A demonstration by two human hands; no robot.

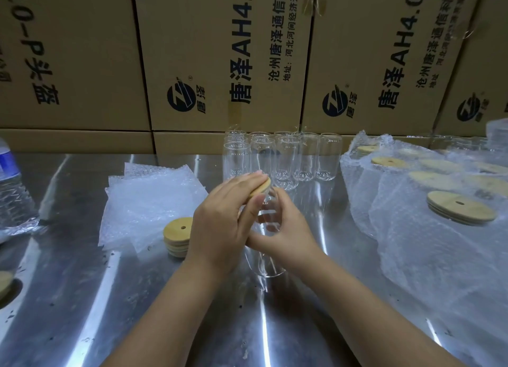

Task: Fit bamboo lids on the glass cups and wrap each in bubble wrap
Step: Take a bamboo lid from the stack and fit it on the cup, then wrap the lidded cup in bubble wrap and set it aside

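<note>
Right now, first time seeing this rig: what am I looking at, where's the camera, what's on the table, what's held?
No machine: a person's two bare hands, filmed by one wide-angle camera worn on the head, looking down. The right hand grips a tilted glass cup; the left hand holds a bamboo lid at its mouth. On the metal table lie bubble wrap sheets, a stack of lids, empty cups at the back and lidded cups in bubble wrap on the right.
</note>
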